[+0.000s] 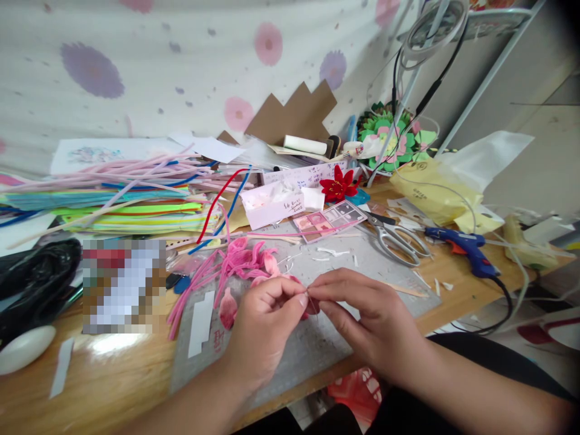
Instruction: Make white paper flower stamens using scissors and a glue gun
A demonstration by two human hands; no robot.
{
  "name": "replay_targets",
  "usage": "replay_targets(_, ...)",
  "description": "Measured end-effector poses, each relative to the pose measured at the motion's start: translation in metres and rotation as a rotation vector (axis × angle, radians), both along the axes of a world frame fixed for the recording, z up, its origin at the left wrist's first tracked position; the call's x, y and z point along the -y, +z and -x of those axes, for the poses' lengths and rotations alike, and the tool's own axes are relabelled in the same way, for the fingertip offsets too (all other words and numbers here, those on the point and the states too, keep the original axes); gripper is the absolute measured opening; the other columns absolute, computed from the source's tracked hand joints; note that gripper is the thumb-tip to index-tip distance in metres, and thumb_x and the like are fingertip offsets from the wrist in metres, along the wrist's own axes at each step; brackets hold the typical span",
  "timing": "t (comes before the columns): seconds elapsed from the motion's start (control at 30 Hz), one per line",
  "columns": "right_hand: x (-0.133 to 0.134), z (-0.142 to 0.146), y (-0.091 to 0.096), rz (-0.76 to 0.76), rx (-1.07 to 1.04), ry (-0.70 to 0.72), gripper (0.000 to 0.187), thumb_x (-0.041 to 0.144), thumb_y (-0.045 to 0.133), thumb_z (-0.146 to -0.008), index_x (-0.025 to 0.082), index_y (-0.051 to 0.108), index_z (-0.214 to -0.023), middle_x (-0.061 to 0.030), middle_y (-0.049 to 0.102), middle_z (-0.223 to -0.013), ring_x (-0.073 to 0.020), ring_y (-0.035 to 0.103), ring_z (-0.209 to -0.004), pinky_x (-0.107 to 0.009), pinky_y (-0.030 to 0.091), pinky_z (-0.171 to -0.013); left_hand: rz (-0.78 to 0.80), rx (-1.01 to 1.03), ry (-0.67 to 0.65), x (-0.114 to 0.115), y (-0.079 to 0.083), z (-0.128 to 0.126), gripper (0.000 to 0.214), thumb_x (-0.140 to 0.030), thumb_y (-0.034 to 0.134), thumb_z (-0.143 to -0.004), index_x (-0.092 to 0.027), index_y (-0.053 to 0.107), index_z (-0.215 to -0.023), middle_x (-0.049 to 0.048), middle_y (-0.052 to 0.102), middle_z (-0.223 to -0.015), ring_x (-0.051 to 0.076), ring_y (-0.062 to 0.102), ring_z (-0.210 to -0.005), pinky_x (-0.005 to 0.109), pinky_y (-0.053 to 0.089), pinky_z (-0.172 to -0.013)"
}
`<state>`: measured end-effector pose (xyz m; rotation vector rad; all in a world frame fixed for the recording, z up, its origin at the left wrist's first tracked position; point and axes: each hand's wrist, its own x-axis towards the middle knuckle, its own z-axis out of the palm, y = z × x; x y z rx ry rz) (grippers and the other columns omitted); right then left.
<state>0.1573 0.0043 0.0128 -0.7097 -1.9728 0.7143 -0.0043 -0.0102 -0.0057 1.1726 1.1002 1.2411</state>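
My left hand [272,323] and my right hand [369,317] meet over the grey cutting mat [290,377], fingertips pinched close together. Between the fingertips runs a thin wire [309,294]. My left fingers are closed round a pink fuzzy petal, mostly hidden, with dark pink showing behind the fingertips. Thumb and forefinger of my right hand pinch the wire. Just beyond my left hand lies a heap of pink pipe cleaners [242,260] bent into loops. One shaded pink petal [228,309] rests on the mat beside my left wrist.
Scissors [394,238] and a blue glue gun [471,248] with its cord lie to the right. A makeup palette [330,221] and red flower [339,184] stand behind. Bundles of coloured pipe cleaners [131,208] fill the back left. A black plastic bag [36,278] sits at far left.
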Motion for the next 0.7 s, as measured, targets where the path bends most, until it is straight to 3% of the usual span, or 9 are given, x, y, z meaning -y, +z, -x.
replay_targets(0.13,-0.003,0.002,0.005,0.094,-0.013,-0.041,0.013,0.01,0.057,-0.083,0.018,0.067,-0.08,-0.0035,0.068,-0.078,-0.0132,0.063,-0.072,-0.026,0.052,-0.065,-0.029,-0.112,0.016,0.0,0.004,-0.001,0.012,-0.016,0.058,-0.077,-0.017,0.064,-0.066,-0.0012,0.061,-0.061,0.012,0.054,-0.059,0.023,0.042,-0.057)
replay_targets(0.27,-0.004,0.005,0.005,0.123,-0.024,-0.097,0.008,0.011,0.062,-0.078,0.017,0.065,-0.076,-0.0024,0.067,-0.072,-0.0127,0.062,-0.067,-0.024,0.049,-0.06,-0.096,-0.248,0.044,0.001,0.009,-0.003,0.012,-0.013,0.056,-0.072,-0.017,0.063,-0.062,-0.0008,0.06,-0.058,0.012,0.054,-0.056,0.023,0.041,-0.053)
replay_targets(0.53,-0.002,0.012,-0.001,-0.028,0.021,-0.173,0.018,0.0,0.055,-0.07,0.018,0.061,-0.071,-0.001,0.064,-0.07,-0.0122,0.059,-0.065,-0.024,0.048,-0.06,-0.311,-0.486,0.138,0.007,0.01,-0.005,0.016,-0.008,0.054,-0.072,-0.018,0.063,-0.063,-0.002,0.06,-0.057,0.011,0.053,-0.052,0.022,0.04,-0.05)
replay_targets(0.7,-0.003,0.013,-0.002,-0.031,-0.004,-0.168,0.017,0.003,0.054,-0.073,0.018,0.059,-0.071,-0.0014,0.062,-0.069,-0.0129,0.058,-0.064,-0.025,0.047,-0.059,-0.245,-0.434,0.106,0.005,0.012,-0.003,0.015,-0.01,0.056,-0.071,-0.018,0.065,-0.062,-0.001,0.06,-0.056,0.012,0.052,-0.052,0.022,0.039,-0.047)
